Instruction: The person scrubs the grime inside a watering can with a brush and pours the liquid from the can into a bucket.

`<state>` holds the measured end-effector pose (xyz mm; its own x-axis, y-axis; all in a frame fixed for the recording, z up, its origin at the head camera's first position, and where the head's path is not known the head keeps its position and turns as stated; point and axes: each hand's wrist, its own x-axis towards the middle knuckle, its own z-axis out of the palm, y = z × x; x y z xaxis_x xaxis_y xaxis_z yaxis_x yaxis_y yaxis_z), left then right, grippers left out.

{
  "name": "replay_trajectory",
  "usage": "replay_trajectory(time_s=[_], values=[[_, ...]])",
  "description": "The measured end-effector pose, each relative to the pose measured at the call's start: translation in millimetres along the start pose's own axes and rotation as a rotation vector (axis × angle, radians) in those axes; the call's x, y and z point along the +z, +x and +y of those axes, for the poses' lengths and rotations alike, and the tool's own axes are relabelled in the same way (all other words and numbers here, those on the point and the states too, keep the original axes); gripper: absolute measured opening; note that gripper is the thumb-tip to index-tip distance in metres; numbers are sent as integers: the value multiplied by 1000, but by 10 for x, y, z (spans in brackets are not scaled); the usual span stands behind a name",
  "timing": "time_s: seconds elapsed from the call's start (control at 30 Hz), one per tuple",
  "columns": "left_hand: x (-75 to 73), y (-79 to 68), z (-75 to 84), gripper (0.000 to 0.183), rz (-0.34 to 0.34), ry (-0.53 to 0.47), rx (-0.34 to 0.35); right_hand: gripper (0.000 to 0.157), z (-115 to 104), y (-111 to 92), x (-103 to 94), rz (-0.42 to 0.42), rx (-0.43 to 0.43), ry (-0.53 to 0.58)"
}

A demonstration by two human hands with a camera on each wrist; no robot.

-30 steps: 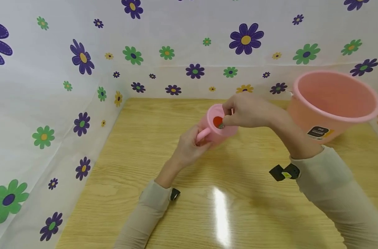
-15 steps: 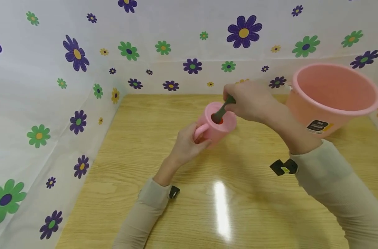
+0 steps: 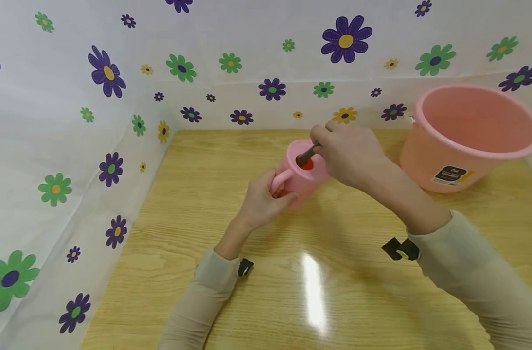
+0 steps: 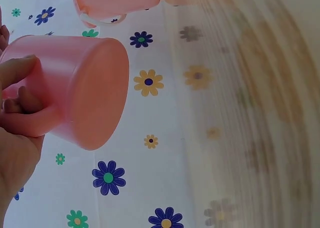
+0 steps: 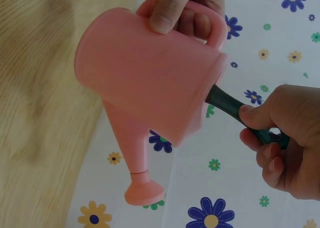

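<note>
A pink watering can [image 3: 304, 187] is held tilted above the table; its spout and rose [image 5: 145, 190] show in the right wrist view. My left hand [image 3: 261, 201] grips the can's loop handle, thumb against the body. In the left wrist view the can's round base [image 4: 100, 96] faces the camera. My right hand [image 3: 351, 153] pinches a tool with a dark green handle [image 5: 230, 104], which sticks out of the can's top opening. The tool's head is hidden inside, so its kind cannot be told. Something red [image 3: 308, 165] shows within the opening.
A large pink bucket [image 3: 452, 163] with a black label stands on the wood-grain table [image 3: 183, 233] at the back right. White cloth with printed flowers [image 3: 235, 29] forms walls behind and at the left.
My right hand has moved up from the can's opening, and the green handle now shows between hand and can. The handle has tipped lower since half a second ago. My left hand keeps its grip.
</note>
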<state>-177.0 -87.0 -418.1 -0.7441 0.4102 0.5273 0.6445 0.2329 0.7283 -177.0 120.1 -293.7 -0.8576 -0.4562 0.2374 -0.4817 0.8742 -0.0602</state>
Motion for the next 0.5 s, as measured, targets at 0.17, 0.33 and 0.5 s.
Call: replay_trajectory(time_s=[0.17,0.33,0.5], values=[[1,15,10,31,13,19,54,14,-15,37,119,0,-31,42],[27,25,-8,33,15,35,81,13,22,50,159,-22,-9,149],[20,19,-18,32,23,50,77,23,88,32,-15,-108,38,323]])
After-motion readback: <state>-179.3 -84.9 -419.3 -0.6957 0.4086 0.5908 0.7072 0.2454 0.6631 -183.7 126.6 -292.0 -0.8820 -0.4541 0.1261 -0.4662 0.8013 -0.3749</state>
